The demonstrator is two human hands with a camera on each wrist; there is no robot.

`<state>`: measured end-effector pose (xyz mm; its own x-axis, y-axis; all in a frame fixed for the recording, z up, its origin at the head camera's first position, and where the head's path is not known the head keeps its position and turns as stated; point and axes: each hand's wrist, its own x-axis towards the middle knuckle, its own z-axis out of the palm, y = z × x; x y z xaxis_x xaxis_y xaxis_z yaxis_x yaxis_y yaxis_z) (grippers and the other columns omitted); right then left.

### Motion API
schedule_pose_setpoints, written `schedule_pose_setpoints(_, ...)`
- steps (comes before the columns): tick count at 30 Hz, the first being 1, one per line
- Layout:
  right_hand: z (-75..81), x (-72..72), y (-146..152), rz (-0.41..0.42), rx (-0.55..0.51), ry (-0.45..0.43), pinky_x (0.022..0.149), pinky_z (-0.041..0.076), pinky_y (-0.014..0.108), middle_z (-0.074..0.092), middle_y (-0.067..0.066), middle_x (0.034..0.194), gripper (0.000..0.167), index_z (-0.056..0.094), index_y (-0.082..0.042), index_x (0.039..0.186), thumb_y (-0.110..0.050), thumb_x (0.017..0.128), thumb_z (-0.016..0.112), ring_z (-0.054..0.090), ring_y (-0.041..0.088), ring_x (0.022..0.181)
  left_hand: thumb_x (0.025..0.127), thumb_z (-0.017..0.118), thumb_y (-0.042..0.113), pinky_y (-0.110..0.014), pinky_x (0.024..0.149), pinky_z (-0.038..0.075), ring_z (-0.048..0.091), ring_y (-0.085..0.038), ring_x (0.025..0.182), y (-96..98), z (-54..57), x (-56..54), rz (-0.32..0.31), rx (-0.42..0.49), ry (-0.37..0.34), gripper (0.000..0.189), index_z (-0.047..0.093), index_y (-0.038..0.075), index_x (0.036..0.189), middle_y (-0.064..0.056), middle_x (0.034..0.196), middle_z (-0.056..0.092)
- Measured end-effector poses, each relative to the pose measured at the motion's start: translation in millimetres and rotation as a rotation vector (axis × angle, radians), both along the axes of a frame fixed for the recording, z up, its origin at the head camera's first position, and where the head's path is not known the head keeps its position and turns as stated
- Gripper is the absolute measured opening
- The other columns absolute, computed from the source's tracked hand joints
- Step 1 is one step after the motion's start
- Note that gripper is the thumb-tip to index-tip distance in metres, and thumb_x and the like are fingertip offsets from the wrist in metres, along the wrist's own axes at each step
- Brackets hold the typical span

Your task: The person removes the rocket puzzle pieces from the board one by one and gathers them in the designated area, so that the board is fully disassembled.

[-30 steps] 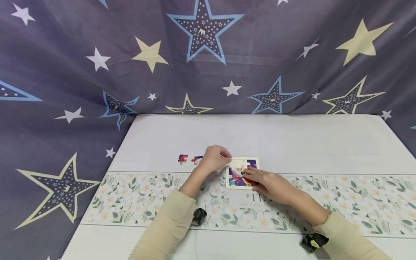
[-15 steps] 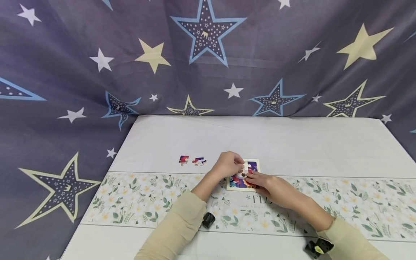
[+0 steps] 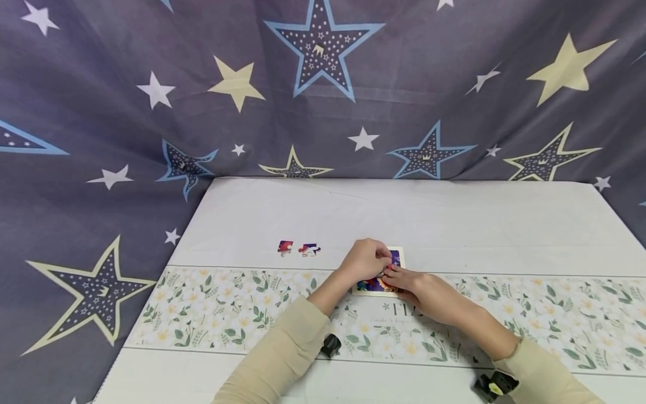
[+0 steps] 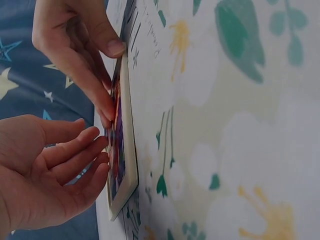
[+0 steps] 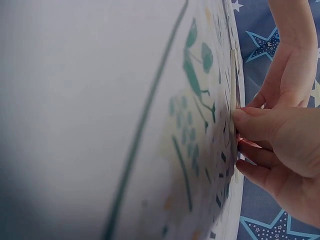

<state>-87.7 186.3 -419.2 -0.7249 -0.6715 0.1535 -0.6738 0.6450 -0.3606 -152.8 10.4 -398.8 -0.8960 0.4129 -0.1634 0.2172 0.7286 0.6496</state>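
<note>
A small jigsaw puzzle in a pale frame (image 3: 373,293) lies on the table, its picture purple, red and orange. My left hand (image 3: 364,260) reaches over its upper left part and hides much of it. In the left wrist view the left fingertips (image 4: 104,145) meet the picture while the thumb stands apart from them; I see no piece between them. My right hand (image 3: 429,294) rests on the puzzle's right side, fairly straight fingers on the picture, thumb at the frame's near edge. Left of the puzzle lie two loose pieces, a red one (image 3: 285,246) and a purple-and-red one (image 3: 309,249).
The white table cover (image 3: 454,219) carries a floral band (image 3: 232,303) across its middle. Behind and to the left hangs a dark curtain (image 3: 282,123) with stars. Black wrist devices (image 3: 330,345) sit near both sleeves.
My left hand has moved right, from the puzzle's upper left edge across its upper part. Both loose pieces have come fully into view. The right hand has barely moved.
</note>
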Motion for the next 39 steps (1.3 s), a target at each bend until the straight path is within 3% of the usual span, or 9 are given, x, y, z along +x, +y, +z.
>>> schedule_pose_setpoints(9,0.7,1.2,-0.4,0.0,-0.014,0.012,0.09,0.054,0.039,0.056,0.018,0.136,0.044,0.06,-0.003,0.129,-0.002,0.086,0.068,0.059,0.033,0.121,0.092,0.063,0.02,-0.022,0.078,0.05,0.064,-0.01,0.085,1.6,-1.6,1.0,0.026,0.055,-0.018,0.013,0.073,0.012,0.096,0.0,0.092,0.073)
schedule_pose_setpoints(20,-0.2,1.2,-0.7,-0.003,-0.013,-0.006,0.091,0.053,0.04,0.056,0.017,0.137,0.045,0.059,-0.003,0.129,-0.001,0.085,0.067,0.058,0.034,0.122,0.092,0.063,0.017,-0.029,0.086,0.054,0.069,-0.019,0.098,0.9,-4.3,1.9,0.084,0.148,-0.072,0.035,0.061,0.006,0.125,-0.009,0.107,0.073)
schedule_pose_setpoints(30,-1.1,-0.7,-0.1,0.0,-0.02,-0.017,0.092,0.053,0.04,0.055,0.017,0.138,0.045,0.058,-0.004,0.13,-0.002,0.086,0.067,0.056,0.034,0.124,0.092,0.063,0.015,-0.029,0.085,0.054,0.069,-0.02,0.096,0.1,-6.5,-0.8,0.091,0.154,-0.05,0.027,0.068,0.004,0.116,-0.009,0.102,0.074)
schedule_pose_setpoints(36,-1.3,-1.4,0.5,-0.002,-0.015,-0.011,0.095,0.051,0.04,0.056,0.016,0.137,0.045,0.058,-0.005,0.13,-0.003,0.087,0.067,0.056,0.033,0.125,0.091,0.064,0.015,-0.021,0.073,0.05,0.065,-0.012,0.077,-0.1,-4.3,-2.3,0.14,0.131,-0.024,0.021,0.072,0.008,0.108,-0.006,0.091,0.074)
schedule_pose_setpoints(39,-1.0,-1.7,1.0,-0.005,-0.008,-0.014,0.094,0.052,0.04,0.057,0.015,0.137,0.045,0.058,-0.005,0.131,-0.003,0.087,0.066,0.056,0.033,0.125,0.091,0.063,0.015,-0.022,0.073,0.049,0.064,-0.012,0.076,-0.1,-4.0,-3.4,0.157,0.126,-0.008,0.019,0.074,0.009,0.104,-0.005,0.09,0.074)
